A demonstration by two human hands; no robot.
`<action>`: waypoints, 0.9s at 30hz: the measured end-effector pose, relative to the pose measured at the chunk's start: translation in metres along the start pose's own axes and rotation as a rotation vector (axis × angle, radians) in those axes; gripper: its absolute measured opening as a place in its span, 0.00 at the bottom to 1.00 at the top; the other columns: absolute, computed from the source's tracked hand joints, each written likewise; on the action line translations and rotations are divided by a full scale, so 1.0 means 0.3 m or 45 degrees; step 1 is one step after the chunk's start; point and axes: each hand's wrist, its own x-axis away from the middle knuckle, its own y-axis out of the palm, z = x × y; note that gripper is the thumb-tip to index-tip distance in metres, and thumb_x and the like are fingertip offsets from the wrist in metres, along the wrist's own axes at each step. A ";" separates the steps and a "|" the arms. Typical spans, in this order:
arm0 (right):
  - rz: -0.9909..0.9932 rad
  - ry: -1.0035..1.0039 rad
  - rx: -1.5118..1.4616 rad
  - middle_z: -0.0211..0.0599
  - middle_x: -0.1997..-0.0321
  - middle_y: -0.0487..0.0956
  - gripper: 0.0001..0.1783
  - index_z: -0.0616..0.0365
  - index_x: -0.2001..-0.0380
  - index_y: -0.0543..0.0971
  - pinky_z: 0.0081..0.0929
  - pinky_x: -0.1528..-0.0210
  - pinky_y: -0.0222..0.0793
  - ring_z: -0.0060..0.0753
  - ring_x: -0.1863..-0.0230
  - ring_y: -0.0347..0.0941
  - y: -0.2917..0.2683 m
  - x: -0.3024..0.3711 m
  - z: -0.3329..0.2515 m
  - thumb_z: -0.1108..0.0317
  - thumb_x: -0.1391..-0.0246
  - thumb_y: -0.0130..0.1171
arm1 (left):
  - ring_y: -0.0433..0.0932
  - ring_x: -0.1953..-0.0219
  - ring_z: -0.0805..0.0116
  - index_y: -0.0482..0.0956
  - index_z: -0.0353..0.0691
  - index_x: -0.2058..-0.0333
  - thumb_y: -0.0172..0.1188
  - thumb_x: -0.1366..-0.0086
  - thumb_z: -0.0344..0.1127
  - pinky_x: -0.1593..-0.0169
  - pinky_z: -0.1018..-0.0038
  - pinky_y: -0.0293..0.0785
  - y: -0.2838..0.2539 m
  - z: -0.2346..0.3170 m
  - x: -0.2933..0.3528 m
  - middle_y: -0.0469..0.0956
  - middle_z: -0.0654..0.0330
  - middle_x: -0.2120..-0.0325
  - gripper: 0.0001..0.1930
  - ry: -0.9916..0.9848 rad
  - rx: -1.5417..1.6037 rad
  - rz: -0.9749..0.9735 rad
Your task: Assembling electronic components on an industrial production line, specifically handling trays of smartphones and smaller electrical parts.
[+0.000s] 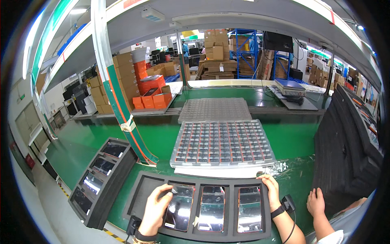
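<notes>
A black foam tray (252, 181) lies on the green bench in front of me. Three dark, glossy smartphones sit in its slots: a left phone (180, 211), a middle phone (212, 209) and a right phone (249, 209). My left hand (153, 212) reaches over the leftmost slot, with thumb and fingers closed at the upper left edge of the left phone. My right hand (271, 191) is curled over the tray's far right corner, beside the right phone. A wristband with a cable sits on each wrist.
A clear tray of small parts (222, 142) stands beyond the foam tray. To the left lies another foam tray (97, 211) with phones. Stacked black foam trays (341, 150) rise at right, near another person's hand (316, 202). A green post (122, 110) stands left of centre.
</notes>
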 end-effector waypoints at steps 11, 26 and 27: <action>-0.068 -0.056 0.129 0.36 0.63 0.81 0.11 0.62 0.64 0.79 0.23 0.50 0.70 0.25 0.59 0.76 -0.001 -0.019 -0.010 0.69 0.38 0.49 | 0.77 0.54 0.74 0.74 0.31 0.48 0.61 0.33 0.34 0.52 0.76 0.77 -0.071 0.011 -0.024 0.79 0.60 0.58 0.18 -0.429 -0.185 -0.536; -0.107 -0.093 0.114 0.33 0.63 0.81 0.11 0.61 0.68 0.78 0.23 0.53 0.70 0.23 0.61 0.75 0.001 -0.014 0.016 0.67 0.38 0.50 | 0.79 0.50 0.68 0.77 0.33 0.49 0.58 0.30 0.43 0.43 0.69 0.73 0.035 0.183 0.037 0.80 0.57 0.52 0.19 -0.747 0.074 -0.551; -0.110 -0.100 0.119 0.33 0.63 0.81 0.11 0.61 0.68 0.78 0.23 0.53 0.70 0.23 0.61 0.75 0.001 -0.022 0.014 0.67 0.38 0.51 | 0.78 0.50 0.68 0.77 0.33 0.49 0.58 0.30 0.42 0.42 0.68 0.73 0.065 0.177 0.038 0.80 0.56 0.52 0.19 -0.796 0.124 -0.577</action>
